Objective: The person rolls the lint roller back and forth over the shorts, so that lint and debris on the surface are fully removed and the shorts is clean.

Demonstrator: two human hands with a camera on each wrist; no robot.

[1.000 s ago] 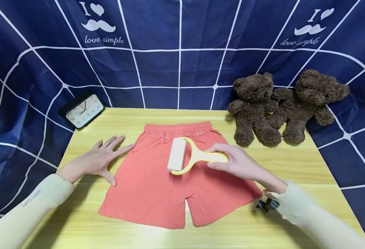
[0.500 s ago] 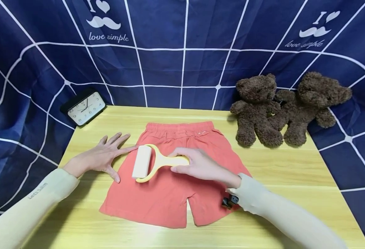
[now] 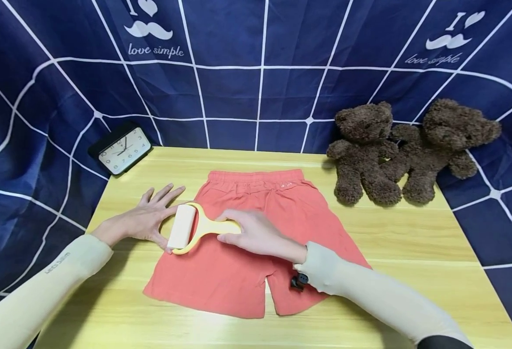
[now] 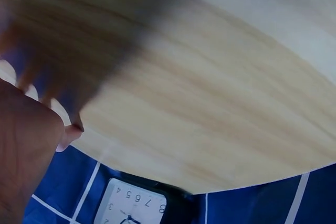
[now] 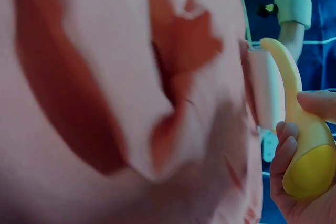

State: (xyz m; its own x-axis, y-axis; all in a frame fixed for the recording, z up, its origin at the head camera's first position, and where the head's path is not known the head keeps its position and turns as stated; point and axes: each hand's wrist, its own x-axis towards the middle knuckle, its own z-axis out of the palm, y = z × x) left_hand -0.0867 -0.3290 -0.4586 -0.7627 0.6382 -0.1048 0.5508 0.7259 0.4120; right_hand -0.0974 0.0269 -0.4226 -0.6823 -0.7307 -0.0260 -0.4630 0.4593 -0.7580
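My right hand (image 3: 258,233) grips the yellow handle of a lint roller (image 3: 182,227). Its white cylinder lies over the left side of a pair of coral-red shorts (image 3: 238,276), spread flat with the waistband away from me. In the right wrist view the thumb and fingers wrap the handle of the lint roller (image 5: 273,87). My left hand (image 3: 144,220) rests at the left edge of the shorts with its fingers spread; the roller's cylinder partly covers its thumb and index finger. The left wrist view shows only part of the left hand (image 4: 31,135) over the wood.
A black-framed clock (image 3: 125,151) stands at the back left corner of the wooden table (image 3: 413,242). Two brown teddy bears (image 3: 365,150) sit at the back right. A navy curtain (image 3: 282,92) with white lines rises behind and along the sides.
My right hand has carried the lint roller leftward across the shorts, from their middle to the left edge beside my left hand. The left hand has stayed in place; the view has shifted slightly.
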